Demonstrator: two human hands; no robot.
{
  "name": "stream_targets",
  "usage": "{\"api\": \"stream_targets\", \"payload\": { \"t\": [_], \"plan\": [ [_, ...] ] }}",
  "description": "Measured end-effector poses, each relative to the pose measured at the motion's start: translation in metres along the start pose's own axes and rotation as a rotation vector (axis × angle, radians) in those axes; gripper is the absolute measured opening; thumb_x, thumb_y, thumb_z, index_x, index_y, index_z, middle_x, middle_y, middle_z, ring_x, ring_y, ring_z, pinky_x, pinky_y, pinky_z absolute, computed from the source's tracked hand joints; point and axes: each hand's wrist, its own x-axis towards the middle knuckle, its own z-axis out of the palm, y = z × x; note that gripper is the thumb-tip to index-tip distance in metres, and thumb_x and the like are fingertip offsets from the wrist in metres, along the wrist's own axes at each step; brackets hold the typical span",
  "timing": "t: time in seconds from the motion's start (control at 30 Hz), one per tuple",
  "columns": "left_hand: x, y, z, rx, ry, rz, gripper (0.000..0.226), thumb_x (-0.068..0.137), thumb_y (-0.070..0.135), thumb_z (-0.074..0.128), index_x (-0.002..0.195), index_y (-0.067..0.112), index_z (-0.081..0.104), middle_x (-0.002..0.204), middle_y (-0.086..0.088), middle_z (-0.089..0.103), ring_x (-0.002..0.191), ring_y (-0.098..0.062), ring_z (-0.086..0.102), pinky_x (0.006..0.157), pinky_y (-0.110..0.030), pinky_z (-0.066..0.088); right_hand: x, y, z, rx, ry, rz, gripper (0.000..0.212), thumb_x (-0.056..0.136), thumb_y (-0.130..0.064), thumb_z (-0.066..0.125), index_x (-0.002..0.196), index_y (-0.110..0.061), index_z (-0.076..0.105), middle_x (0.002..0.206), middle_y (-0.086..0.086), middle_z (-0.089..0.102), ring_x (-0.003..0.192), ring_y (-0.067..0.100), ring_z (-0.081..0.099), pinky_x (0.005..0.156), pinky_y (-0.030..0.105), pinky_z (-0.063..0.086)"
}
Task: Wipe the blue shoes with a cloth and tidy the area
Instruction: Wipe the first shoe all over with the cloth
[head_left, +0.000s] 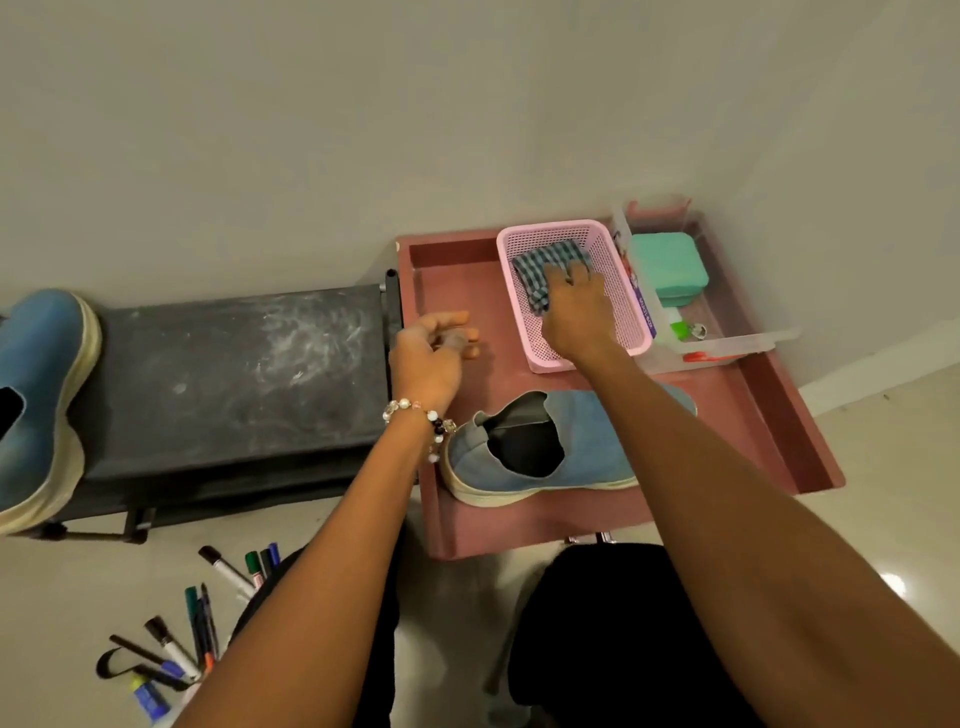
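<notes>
One blue slip-on shoe (540, 457) lies on its side on the dusty-pink tray table (452, 280), near its front edge. The other blue shoe (36, 395) sits at the left end of a dark low bench (234, 374). A checked blue-grey cloth (545, 265) lies inside a pink perforated basket (613, 244) at the back of the tray. My right hand (576, 306) reaches into the basket with its fingers on the cloth. My left hand (431, 353), a bead bracelet on its wrist, hovers loosely curled over the tray's left side and holds nothing.
A clear plastic organiser (727, 332) right of the basket holds a teal case (667, 267) and small items. Several markers and pens (197, 623) lie scattered on the shiny floor at the lower left. A wall stands close behind the bench and tray.
</notes>
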Motion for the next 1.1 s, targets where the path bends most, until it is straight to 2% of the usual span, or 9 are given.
{"api": "stream_targets", "payload": {
  "t": [0.1, 0.3, 0.5, 0.6, 0.7, 0.77, 0.9, 1.0, 1.1],
  "plan": [
    [0.012, -0.001, 0.013, 0.010, -0.021, -0.013, 0.014, 0.093, 0.003, 0.054, 0.101, 0.010, 0.064, 0.084, -0.002, 0.070, 0.063, -0.007, 0.065, 0.059, -0.016, 0.052, 0.025, 0.007, 0.017, -0.047, -0.116, 0.034, 0.071, 0.089, -0.021, 0.060, 0.147, -0.026, 0.020, 0.156, 0.007, 0.012, 0.140, 0.043, 0.011, 0.108, 0.059, 0.026],
    [0.022, -0.002, 0.028, -0.004, -0.034, -0.041, 0.013, 0.093, 0.004, 0.056, 0.100, 0.010, 0.065, 0.079, 0.002, 0.070, 0.061, -0.006, 0.064, 0.060, -0.018, 0.052, 0.042, 0.018, 0.019, -0.089, 0.105, -0.033, 0.044, 0.090, -0.016, 0.058, 0.133, -0.014, 0.050, 0.127, 0.016, 0.056, 0.118, 0.037, 0.047, 0.101, 0.043, 0.040],
    [0.006, 0.014, 0.019, -0.058, -0.009, 0.042, 0.017, 0.092, 0.002, 0.056, 0.106, 0.007, 0.066, 0.084, -0.003, 0.071, 0.062, -0.005, 0.066, 0.066, -0.022, 0.055, -0.004, 0.012, -0.029, 0.533, 0.368, 0.095, 0.038, 0.086, -0.009, 0.057, 0.123, -0.016, 0.062, 0.114, 0.010, 0.068, 0.107, 0.030, 0.060, 0.097, 0.038, 0.044],
    [-0.017, 0.029, 0.003, -0.028, 0.009, 0.255, 0.024, 0.089, 0.006, 0.062, 0.111, 0.017, 0.065, 0.100, -0.004, 0.070, 0.087, -0.010, 0.066, 0.081, -0.030, 0.056, -0.054, 0.005, -0.056, 0.898, 0.435, 0.120, 0.034, 0.080, -0.009, 0.065, 0.114, -0.014, 0.068, 0.100, 0.004, 0.071, 0.095, 0.022, 0.066, 0.087, 0.043, 0.053],
    [-0.057, 0.043, -0.016, 0.065, -0.080, 0.430, 0.047, 0.087, 0.018, 0.068, 0.130, 0.029, 0.052, 0.130, 0.002, 0.057, 0.110, -0.006, 0.057, 0.088, -0.016, 0.048, -0.113, -0.002, -0.082, 1.364, 0.357, 0.132, 0.029, 0.082, 0.000, 0.066, 0.108, -0.012, 0.068, 0.094, 0.008, 0.072, 0.087, 0.024, 0.069, 0.075, 0.040, 0.058],
    [-0.087, 0.048, -0.024, 0.016, -0.190, 0.379, 0.052, 0.088, 0.028, 0.066, 0.135, 0.030, 0.046, 0.136, 0.003, 0.052, 0.114, -0.005, 0.055, 0.092, -0.019, 0.048, -0.150, -0.006, -0.091, 1.483, 0.271, 0.105, 0.025, 0.083, 0.003, 0.064, 0.103, -0.011, 0.068, 0.090, 0.009, 0.072, 0.082, 0.023, 0.070, 0.068, 0.034, 0.059],
    [-0.141, 0.040, -0.037, -0.193, -0.389, 0.169, 0.046, 0.085, 0.039, 0.065, 0.126, 0.024, 0.054, 0.120, 0.002, 0.063, 0.106, -0.012, 0.064, 0.088, -0.033, 0.054, -0.210, -0.012, -0.088, 1.425, 0.136, 0.106, 0.025, 0.082, -0.002, 0.067, 0.106, -0.008, 0.067, 0.085, 0.005, 0.071, 0.073, 0.013, 0.068, 0.060, 0.024, 0.055],
    [-0.171, 0.035, -0.043, -0.161, -0.399, 0.141, 0.027, 0.088, 0.018, 0.064, 0.115, 0.021, 0.058, 0.102, 0.005, 0.067, 0.091, -0.008, 0.066, 0.078, -0.023, 0.055, -0.247, -0.010, -0.086, 1.457, 0.076, 0.096, 0.019, 0.082, -0.004, 0.069, 0.100, -0.009, 0.068, 0.085, 0.001, 0.074, 0.079, 0.017, 0.070, 0.069, 0.027, 0.057],
    [-0.177, 0.029, -0.040, -0.118, -0.325, 0.097, 0.021, 0.085, 0.008, 0.068, 0.104, 0.017, 0.064, 0.093, 0.000, 0.070, 0.086, -0.016, 0.067, 0.077, -0.027, 0.056, -0.260, -0.004, -0.082, 1.529, 0.062, 0.120, 0.014, 0.084, -0.009, 0.067, 0.099, -0.008, 0.069, 0.091, 0.007, 0.074, 0.086, 0.022, 0.070, 0.074, 0.031, 0.056]
  ]
}}
